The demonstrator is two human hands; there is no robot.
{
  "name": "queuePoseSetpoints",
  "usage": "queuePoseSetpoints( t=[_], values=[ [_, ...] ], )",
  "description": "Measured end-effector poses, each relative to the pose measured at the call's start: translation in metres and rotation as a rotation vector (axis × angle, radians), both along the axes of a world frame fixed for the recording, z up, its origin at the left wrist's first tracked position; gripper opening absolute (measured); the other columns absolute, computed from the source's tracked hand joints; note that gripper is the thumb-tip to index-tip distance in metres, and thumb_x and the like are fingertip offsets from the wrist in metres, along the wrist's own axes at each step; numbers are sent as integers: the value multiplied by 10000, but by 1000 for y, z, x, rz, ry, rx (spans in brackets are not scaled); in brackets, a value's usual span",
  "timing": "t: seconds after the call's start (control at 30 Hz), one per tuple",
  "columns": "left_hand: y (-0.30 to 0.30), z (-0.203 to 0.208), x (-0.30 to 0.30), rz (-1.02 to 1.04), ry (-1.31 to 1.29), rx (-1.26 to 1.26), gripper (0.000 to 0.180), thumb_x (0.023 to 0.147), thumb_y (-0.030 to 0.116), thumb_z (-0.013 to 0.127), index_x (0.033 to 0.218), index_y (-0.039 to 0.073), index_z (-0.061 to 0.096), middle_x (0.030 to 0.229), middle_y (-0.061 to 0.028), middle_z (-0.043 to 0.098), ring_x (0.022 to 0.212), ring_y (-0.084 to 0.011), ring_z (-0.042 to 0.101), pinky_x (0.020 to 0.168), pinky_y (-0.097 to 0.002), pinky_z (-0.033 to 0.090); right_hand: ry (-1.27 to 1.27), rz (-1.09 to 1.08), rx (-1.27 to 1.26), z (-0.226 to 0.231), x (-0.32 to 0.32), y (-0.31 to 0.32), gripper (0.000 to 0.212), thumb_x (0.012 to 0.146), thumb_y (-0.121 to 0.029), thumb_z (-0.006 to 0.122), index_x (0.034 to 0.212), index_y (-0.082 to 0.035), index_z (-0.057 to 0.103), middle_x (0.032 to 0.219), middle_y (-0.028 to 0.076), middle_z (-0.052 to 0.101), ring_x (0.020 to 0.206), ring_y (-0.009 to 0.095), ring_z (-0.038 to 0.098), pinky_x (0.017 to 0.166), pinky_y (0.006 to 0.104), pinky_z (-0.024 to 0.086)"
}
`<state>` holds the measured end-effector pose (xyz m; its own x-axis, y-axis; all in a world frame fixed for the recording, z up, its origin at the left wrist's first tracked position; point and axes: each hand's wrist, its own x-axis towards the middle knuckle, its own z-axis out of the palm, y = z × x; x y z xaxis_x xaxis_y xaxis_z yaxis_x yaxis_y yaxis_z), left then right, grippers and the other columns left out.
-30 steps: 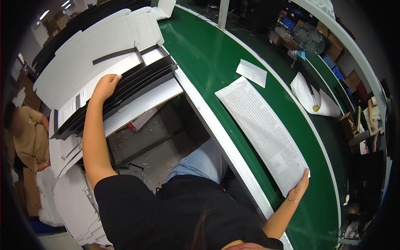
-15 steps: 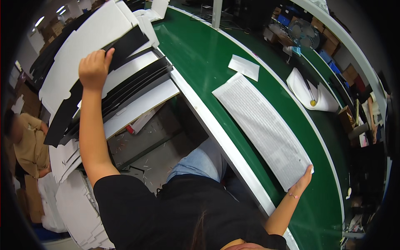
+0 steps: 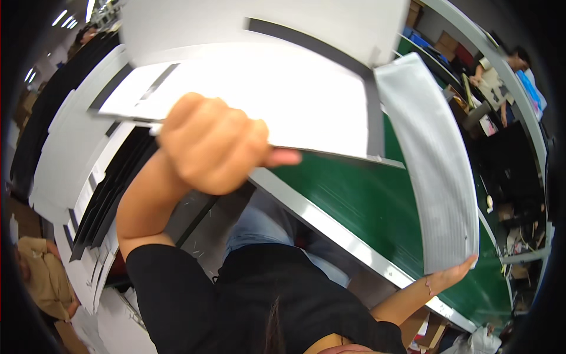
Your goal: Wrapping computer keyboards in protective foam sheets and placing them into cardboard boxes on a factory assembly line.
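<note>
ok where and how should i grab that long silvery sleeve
Probably take the silvery sleeve by its near short end, coming from the person's right, where the right hand has it. It is long and narrow, and that end points back toward the body, while the far end reaches up near the open white box in the left hand.

A box [image 3: 295,100] spans the frame's upper centre, the left hand [image 3: 212,144] at its lower edge; right of it, a packet [image 3: 436,159], the right hand [image 3: 453,274] at its bottom end; bench [image 3: 348,192] beneath; stacked boxes [image 3: 121,183] at left.
</note>
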<state>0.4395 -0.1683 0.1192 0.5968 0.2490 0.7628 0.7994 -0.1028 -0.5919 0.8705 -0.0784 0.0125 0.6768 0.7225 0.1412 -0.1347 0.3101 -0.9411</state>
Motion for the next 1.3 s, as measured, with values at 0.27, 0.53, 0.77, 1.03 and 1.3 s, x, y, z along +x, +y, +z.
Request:
queuePoseSetpoints(
  t=[0.27, 0.53, 0.77, 1.03, 1.3],
  values=[
    [132, -77, 8, -525, -281, -183, 377, 803, 369, 594, 572, 103, 462, 503, 24, 344, 442, -102, 309, 475, -201, 294, 68, -287, 221, 15, 64, -44, 396, 907, -341, 410, 1190, -78, 498, 1184, 191, 496, 1016, 291, 530, 935, 437, 366],
    [157, -131, 24, -665, -383, -407, 336, 799, 300, 603, 569, 127, 429, 543, 11, 362, 479, -123, 323, 489, -223, 289, -289, -632, 159, 63, 49, -95, 462, 899, -371, 431, 1157, 7, 490, 1155, 141, 538, 984, 244, 562, 829, 319, 435],
    [152, -168, 40, -621, -428, -728, 273, 776, 287, 613, 638, 113, 454, 623, -12, 428, 559, -149, 405, 553, -244, 335, 19, -463, 123, 53, 23, -90, 448, 902, -367, 423, 1187, -24, 463, 1180, 128, 521, 1007, 233, 551, 834, 327, 433],
    [158, -194, 52, -472, -524, -738, 261, 776, 298, 604, 661, 114, 459, 656, -11, 440, 590, -147, 406, 561, -245, 333, -38, -392, 66, 34, -6, -57, 501, 896, -428, 404, 1186, -22, 451, 1191, 131, 504, 1029, 232, 534, 847, 345, 421],
    [162, -201, 51, -453, -549, -741, 237, 781, 289, 587, 689, 106, 467, 667, -25, 442, 611, -160, 408, 576, -254, 333, -118, -349, 184, 12, 55, -55, 472, 904, -415, 397, 1171, -32, 464, 1173, 132, 523, 1000, 227, 556, 840, 338, 430]
  ],
)
